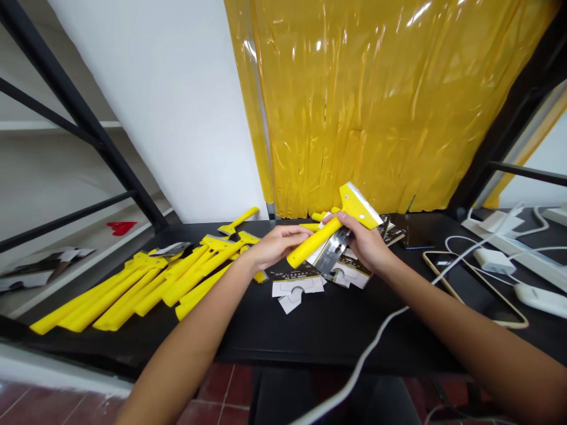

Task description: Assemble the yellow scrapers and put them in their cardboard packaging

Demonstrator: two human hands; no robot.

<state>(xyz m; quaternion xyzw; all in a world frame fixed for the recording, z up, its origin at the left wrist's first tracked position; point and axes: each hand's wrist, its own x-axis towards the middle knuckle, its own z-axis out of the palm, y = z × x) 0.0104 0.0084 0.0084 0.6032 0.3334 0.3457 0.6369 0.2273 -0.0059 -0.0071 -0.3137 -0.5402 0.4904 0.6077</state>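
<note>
A yellow scraper (316, 241) with a wide metal-edged head is held tilted above the table, its head up and to the right. My right hand (365, 239) is closed round it where the handle meets the head. At the left side of the handle, my left hand (279, 243) has its thumb and fingers drawn together against it; the handle partly hides the fingertips. Beneath the scraper lie black-and-white printed cards (299, 286) and a clear plastic sleeve (330, 257). More yellow scrapers (186, 274) lie side by side to the left of my left forearm.
A phone (476, 289), a white charger (494, 260) and a power strip (527, 248) lie on the right. A white cable (381, 330) crosses in front of my right forearm. Yellow plastic strips (354, 118) hang behind the black table (310, 336); a shelf (48, 283) stands left.
</note>
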